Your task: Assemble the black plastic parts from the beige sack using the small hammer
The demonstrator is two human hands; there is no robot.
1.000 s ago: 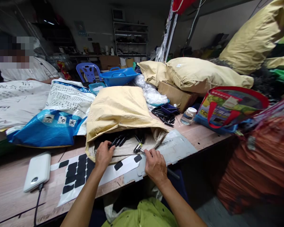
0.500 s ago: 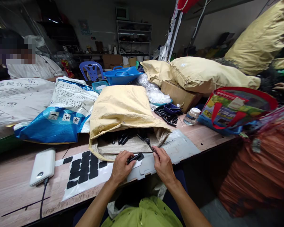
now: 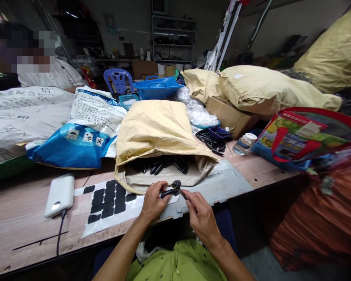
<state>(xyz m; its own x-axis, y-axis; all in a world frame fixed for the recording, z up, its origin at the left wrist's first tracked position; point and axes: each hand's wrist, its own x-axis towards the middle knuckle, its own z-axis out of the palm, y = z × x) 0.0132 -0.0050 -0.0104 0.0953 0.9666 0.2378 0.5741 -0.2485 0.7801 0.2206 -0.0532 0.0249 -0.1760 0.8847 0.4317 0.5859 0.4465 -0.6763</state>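
Observation:
My left hand is closed around a slim black tube-like piece, its far end pointing right. My right hand pinches a thin rod with a round black head. That head sits against or just over the tip of the black piece; I cannot tell whether they touch. Just beyond both hands, a cream woven sack lies with its mouth towards me. Several black stick-like pieces show inside it. Under my hands is a grey flat board.
Left lie a white sheet of black stickers and a white power bank with a cable. A blue-white sack stands behind. To the right are loose black pieces, a jar and a red-handled bag. A person sits far left.
My right hand has brought the round-headed rod left and down, from near the sack's mouth to the black piece in my left hand. The view has shifted slightly.

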